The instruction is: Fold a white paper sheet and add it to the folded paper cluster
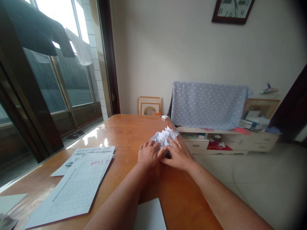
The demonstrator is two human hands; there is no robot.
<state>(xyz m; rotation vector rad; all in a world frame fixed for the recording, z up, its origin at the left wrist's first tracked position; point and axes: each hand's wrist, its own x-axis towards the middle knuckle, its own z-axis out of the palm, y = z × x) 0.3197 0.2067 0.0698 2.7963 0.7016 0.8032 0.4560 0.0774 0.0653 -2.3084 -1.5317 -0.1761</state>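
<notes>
A cluster of folded white paper pieces [165, 134] with pointed tips stands near the right edge of the wooden table [129, 131]. My left hand [149, 155] is curved against its near left side, fingers resting on the folds. From the right, my right hand [178, 155] grips the same cluster, its fingers over the paper. Both thumbs come close together at the front. My palms and fingers cover the lower part of the cluster, so what lies beneath cannot be made out. A blank white sheet [150, 215] lies on the table below my forearms.
Printed sheets [79, 188] overlap at the left. A small white box [164, 117] sits at the table's far end. Beyond the right edge stand a low white cabinet [242, 143] and something draped with a dotted blue cloth [208, 105]. Framed pictures [150, 104] lean against the wall.
</notes>
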